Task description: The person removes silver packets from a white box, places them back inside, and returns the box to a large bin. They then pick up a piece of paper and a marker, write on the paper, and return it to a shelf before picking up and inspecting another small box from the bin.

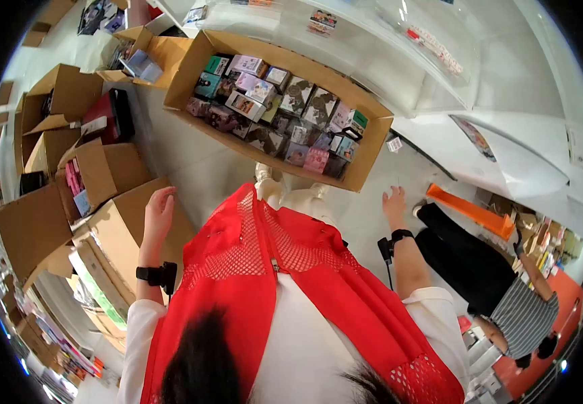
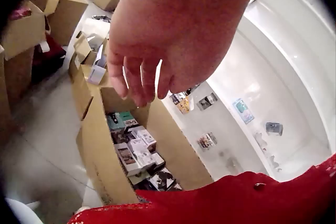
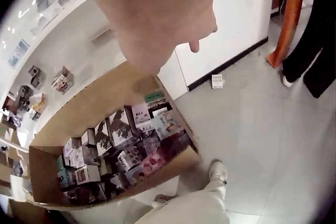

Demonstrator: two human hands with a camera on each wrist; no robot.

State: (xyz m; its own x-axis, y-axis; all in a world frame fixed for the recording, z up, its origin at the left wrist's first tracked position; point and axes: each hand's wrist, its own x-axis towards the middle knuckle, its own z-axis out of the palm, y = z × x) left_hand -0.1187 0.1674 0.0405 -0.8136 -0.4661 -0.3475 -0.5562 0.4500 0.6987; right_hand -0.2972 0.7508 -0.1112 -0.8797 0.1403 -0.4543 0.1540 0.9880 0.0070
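Note:
A long open cardboard box (image 1: 372,135) full of small packaged boxes stands on the floor by the feet, in front of both hands. My left hand (image 1: 159,214) hangs beside the red vest, fingers loose and holding nothing. In the left wrist view that hand (image 2: 163,50) overlaps the far end of the same box. My right hand (image 1: 394,204) hangs on the other side, also with nothing in it. Its fingers (image 3: 194,44) show only partly in the right wrist view. Among the contents are a pink box (image 1: 316,160) and a white-framed box (image 1: 245,106).
White shelves (image 1: 433,54) run behind the box. Several opened cartons (image 1: 113,168) crowd the left side. At the right, a person in a striped top (image 1: 527,313) and black trousers is near an orange barrier (image 1: 470,210). A small white card (image 3: 217,81) lies on the floor.

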